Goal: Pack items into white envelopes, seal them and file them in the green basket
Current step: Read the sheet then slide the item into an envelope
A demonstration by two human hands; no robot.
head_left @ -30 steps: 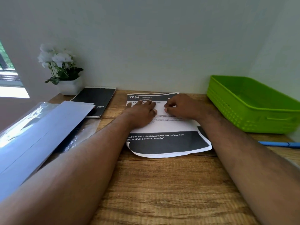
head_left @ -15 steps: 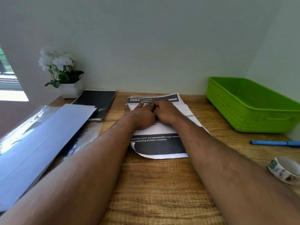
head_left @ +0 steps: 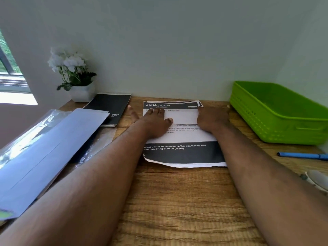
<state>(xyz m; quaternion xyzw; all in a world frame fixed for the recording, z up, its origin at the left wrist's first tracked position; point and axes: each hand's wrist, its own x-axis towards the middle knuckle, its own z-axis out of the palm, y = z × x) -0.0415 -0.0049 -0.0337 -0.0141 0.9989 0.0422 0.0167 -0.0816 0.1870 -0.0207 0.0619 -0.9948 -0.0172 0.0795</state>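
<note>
Change: right hand [head_left: 212,119] has slid from beside the left hand [head_left: 155,124] out to the right edge of the printed sheet [head_left: 182,139]; the left hand stays near the left edge, so the palms that met mid-page are now well apart.
Hands: both lie flat, fingers straight, pressing the paper; neither grips anything.
Sheet: on the wooden desk [head_left: 177,201] between the forearms, folded part under the palms, long axis running away from the person; white paper, black bands, lower edge curled and ragged.
Key relation: white envelopes [head_left: 44,148] lie to the left, long axis slanting away, nearer the left hand; green basket [head_left: 284,119] sits to the right, just beyond the right hand.
Textures: envelopes smooth and flat, on crinkly clear wrap; basket rigid ribbed plastic, rectangular; desk grained wood.
Step, as judged: creasing the fold; envelope packing not yet begun.
</note>
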